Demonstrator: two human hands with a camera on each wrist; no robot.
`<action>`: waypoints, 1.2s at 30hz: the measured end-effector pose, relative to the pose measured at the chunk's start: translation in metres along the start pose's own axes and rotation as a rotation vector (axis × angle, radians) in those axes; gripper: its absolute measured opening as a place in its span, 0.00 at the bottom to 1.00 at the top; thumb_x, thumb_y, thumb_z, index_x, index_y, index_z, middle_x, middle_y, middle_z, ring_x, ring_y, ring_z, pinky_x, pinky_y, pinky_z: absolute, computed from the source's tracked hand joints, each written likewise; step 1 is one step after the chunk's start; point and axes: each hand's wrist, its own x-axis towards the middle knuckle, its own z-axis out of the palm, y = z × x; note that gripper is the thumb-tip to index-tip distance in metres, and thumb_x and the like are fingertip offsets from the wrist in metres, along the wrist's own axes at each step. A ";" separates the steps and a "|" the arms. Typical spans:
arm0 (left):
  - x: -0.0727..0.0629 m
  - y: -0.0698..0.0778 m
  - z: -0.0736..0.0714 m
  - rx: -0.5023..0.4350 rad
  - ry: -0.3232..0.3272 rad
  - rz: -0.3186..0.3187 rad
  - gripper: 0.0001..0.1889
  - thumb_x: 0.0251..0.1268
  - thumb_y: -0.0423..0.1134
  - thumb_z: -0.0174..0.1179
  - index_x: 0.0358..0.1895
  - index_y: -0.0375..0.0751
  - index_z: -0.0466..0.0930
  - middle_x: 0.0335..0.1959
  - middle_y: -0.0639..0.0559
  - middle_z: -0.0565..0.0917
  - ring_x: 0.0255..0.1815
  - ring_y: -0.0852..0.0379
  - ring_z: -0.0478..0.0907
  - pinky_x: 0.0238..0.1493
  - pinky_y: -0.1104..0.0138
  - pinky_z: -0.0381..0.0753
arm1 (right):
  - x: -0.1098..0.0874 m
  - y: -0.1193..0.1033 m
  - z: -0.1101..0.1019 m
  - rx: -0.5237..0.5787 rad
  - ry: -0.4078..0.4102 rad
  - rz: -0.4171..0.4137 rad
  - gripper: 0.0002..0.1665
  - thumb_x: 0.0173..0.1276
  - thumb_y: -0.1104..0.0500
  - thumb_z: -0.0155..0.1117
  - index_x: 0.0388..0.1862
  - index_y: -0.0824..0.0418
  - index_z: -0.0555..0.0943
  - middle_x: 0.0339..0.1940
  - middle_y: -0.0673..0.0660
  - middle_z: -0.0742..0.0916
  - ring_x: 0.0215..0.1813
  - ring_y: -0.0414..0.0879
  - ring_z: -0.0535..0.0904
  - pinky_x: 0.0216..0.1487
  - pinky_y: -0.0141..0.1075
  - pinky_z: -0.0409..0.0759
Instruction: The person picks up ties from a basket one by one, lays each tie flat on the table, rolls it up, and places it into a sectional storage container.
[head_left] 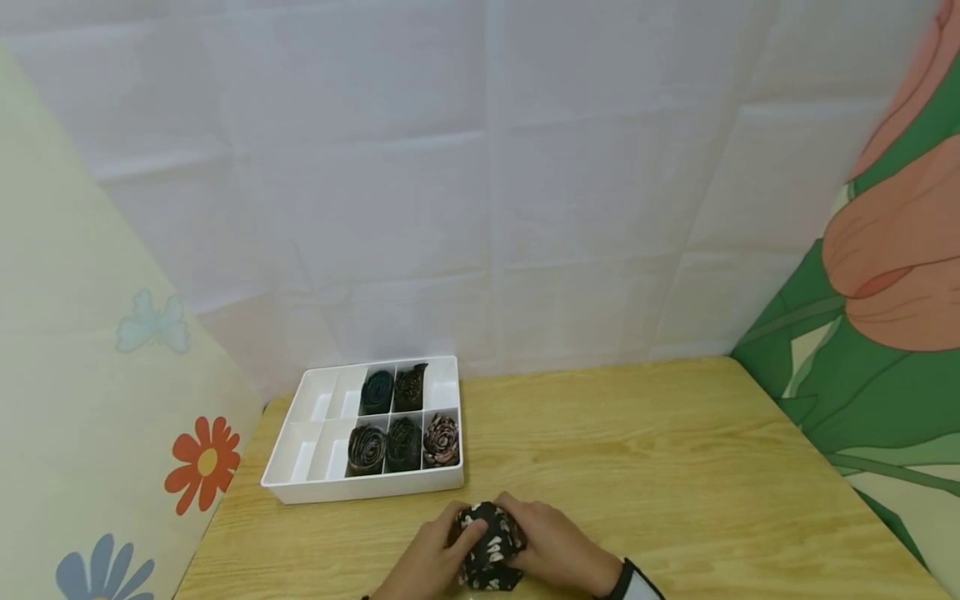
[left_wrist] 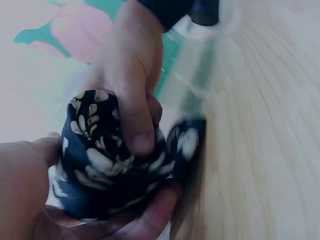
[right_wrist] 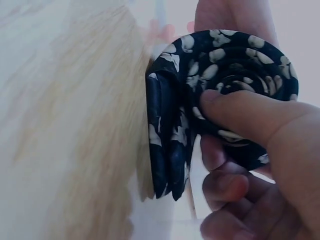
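Observation:
A black necktie (head_left: 492, 552) with white blotches, rolled into a coil, is held between both hands at the table's front edge. My left hand (head_left: 429, 552) grips the roll from the left, its thumb lying over the top. From the other side, my right hand (head_left: 558, 546) pinches the roll. In the right wrist view, the right thumb presses the coil's spiral face, and a loose end of the necktie (right_wrist: 156, 135) hangs folded beside the roll. The left wrist view is blurred, with the left fingers beneath the necktie (left_wrist: 100, 160).
Left of centre on the wooden table (head_left: 637, 450) stands a white divided tray (head_left: 367, 490). Rolled dark ties fill several compartments, among them a blue-green roll (head_left: 377, 392) and a pinkish patterned roll (head_left: 441, 440). White sheeting (head_left: 487, 208) rises behind the table.

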 end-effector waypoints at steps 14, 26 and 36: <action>-0.003 0.003 0.000 -0.320 0.100 0.042 0.31 0.72 0.46 0.70 0.71 0.37 0.72 0.58 0.38 0.83 0.55 0.50 0.81 0.51 0.68 0.82 | 0.005 -0.006 0.002 -0.077 0.158 -0.068 0.38 0.60 0.47 0.83 0.68 0.50 0.78 0.58 0.48 0.89 0.57 0.44 0.87 0.56 0.45 0.87; -0.003 0.012 -0.017 -0.260 0.163 0.071 0.33 0.64 0.46 0.76 0.70 0.40 0.76 0.64 0.38 0.82 0.63 0.45 0.81 0.58 0.65 0.80 | 0.016 0.004 -0.008 0.344 0.044 -0.016 0.42 0.68 0.47 0.78 0.74 0.63 0.73 0.64 0.62 0.83 0.52 0.39 0.82 0.50 0.36 0.86; 0.005 0.034 -0.044 -0.060 0.216 0.149 0.30 0.57 0.44 0.79 0.62 0.41 0.81 0.61 0.38 0.84 0.58 0.45 0.83 0.54 0.60 0.84 | 0.035 -0.004 -0.013 0.376 0.095 -0.050 0.42 0.69 0.49 0.77 0.76 0.60 0.73 0.63 0.56 0.82 0.51 0.35 0.78 0.47 0.34 0.84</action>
